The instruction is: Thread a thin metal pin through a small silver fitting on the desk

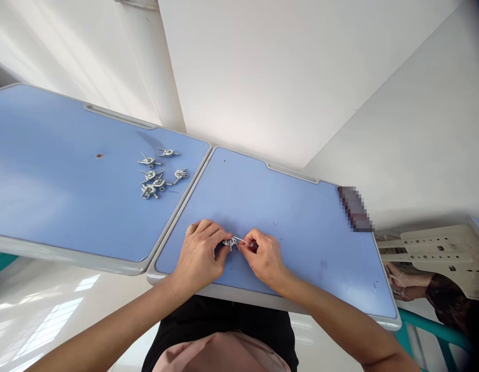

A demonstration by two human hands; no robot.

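Note:
Just above the right-hand blue desk, near its front edge, my left hand [203, 250] pinches a small silver metal part [229, 242] between thumb and fingers. My right hand [263, 257] is closed on a thin metal rod [243, 241], whose tip reaches the silver part. Something dark and reddish shows between the right fingers, mostly hidden. Several similar silver metal parts [159, 182] with short rods sticking out lie grouped on the left-hand blue desk.
The two desks [270, 206] stand side by side with a narrow seam between them. A blurred dark flat object [355, 209] lies at the right desk's far corner. A pale wall rises behind. Another person's feet [407, 281] show beside a cream perforated panel [444, 253] at the right.

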